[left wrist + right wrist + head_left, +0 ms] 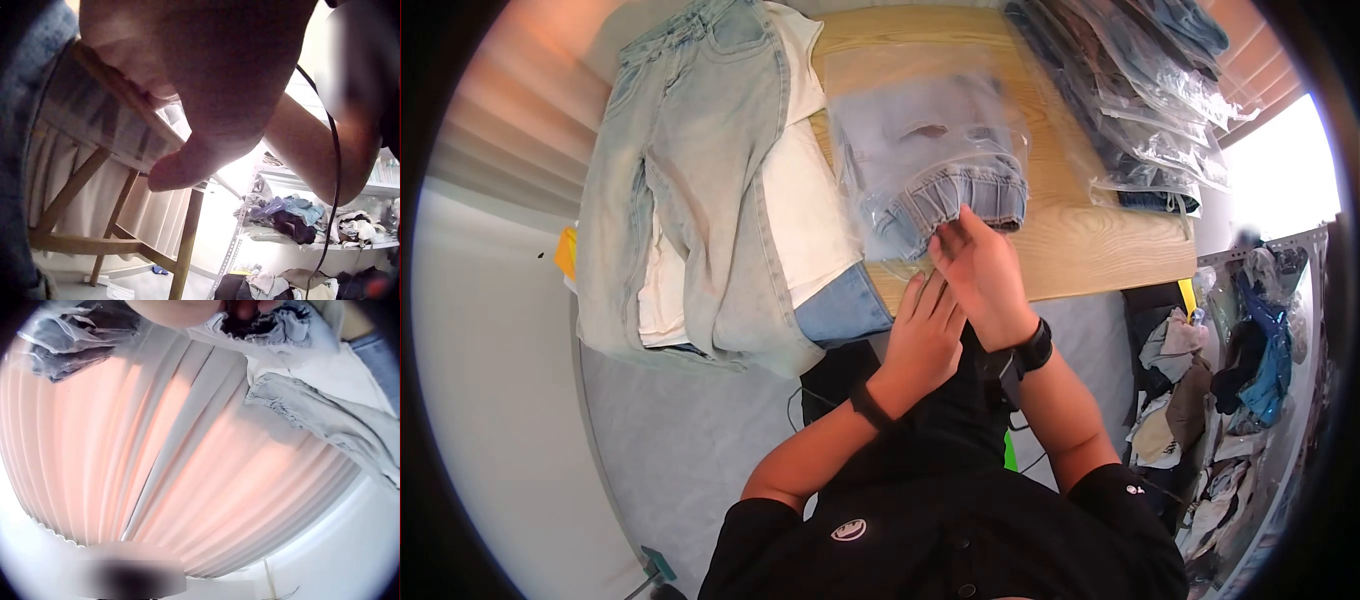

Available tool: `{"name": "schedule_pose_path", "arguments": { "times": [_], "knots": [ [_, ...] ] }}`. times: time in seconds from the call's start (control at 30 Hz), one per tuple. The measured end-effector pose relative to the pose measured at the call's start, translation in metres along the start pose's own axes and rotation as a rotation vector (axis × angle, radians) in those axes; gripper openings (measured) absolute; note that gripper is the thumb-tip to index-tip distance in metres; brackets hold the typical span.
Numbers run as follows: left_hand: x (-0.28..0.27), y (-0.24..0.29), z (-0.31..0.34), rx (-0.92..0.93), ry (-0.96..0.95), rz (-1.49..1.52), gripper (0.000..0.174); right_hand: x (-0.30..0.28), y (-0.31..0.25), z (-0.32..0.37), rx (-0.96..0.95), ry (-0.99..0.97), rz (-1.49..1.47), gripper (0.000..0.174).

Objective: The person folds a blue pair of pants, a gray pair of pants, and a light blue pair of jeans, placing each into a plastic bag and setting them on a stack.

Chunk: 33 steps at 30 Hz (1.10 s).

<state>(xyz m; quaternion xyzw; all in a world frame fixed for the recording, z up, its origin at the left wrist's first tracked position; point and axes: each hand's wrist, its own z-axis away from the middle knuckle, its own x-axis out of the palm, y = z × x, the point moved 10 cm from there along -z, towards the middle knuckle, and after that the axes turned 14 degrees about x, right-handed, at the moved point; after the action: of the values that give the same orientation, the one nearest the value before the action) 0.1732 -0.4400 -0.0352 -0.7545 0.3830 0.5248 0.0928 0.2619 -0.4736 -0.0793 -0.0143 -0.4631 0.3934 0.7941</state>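
Folded light-blue jeans (pixel 930 130) lie inside a clear bag (pixel 870 75) on the table, their elastic waistband (pixel 995 197) at the near end. At that waistband, the fingers of my right hand (pixel 990 285) pinch the edge; the right wrist view shows the gathered waistband (pixel 281 328) beside the fingertips. My left hand (pixel 920 340) is just below and left of it, at the table's front edge, fingers extended and holding nothing visible. From the left wrist view, this hand (pixel 219 81) appears from below, thumb apart from the fingers.
Light-wash jeans (pixel 700 150) lie over white trousers (pixel 795 215) and blue denim (pixel 845 305) on the table's left. Several bagged garments (pixel 1130 110) are stacked at the right of the wooden table (pixel 1060 240). Shelves with clothes (pixel 1260 350) stand at the right. A cable (pixel 337 162) hangs near my left arm.
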Motion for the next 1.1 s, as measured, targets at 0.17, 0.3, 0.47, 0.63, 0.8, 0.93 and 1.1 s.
{"name": "schedule_pose_path", "arguments": {
  "times": [0.17, 0.3, 0.47, 0.63, 0.8, 0.93, 1.1],
  "knots": [
    [0.001, 0.0, 0.0, 0.001, -0.018, 0.041, 0.047, 0.015, -0.006, -0.021, -0.001, -0.047, -0.052, 0.009],
    [0.008, -0.003, 0.003, -0.006, -0.038, 0.057, 0.044, 0.023, -0.013, -0.038, -0.063, -0.029, -0.016, 0.007],
    [0.007, -0.001, 0.001, 0.013, -0.051, 0.0, 0.043, 0.031, -0.029, -0.071, -0.058, -0.018, 0.069, 0.008],
    [-0.001, 0.001, -0.002, 0.03, 0.005, -0.019, 0.045, 0.043, -0.048, -0.097, -0.062, -0.066, 0.161, 0.013],
    [0.001, 0.0, -0.002, 0.02, -0.022, -0.054, 0.049, 0.017, -0.043, -0.076, 0.014, -0.035, 0.087, 0.018],
    [-0.002, -0.001, 0.0, -0.004, 0.025, 0.013, 0.057, 0.003, -0.03, -0.027, -0.026, 0.032, 0.174, 0.018],
    [0.002, -0.002, 0.003, 0.0, 0.012, 0.036, 0.062, 0.012, -0.049, 0.023, -0.382, 0.121, 0.518, 0.027]
  ]
}}
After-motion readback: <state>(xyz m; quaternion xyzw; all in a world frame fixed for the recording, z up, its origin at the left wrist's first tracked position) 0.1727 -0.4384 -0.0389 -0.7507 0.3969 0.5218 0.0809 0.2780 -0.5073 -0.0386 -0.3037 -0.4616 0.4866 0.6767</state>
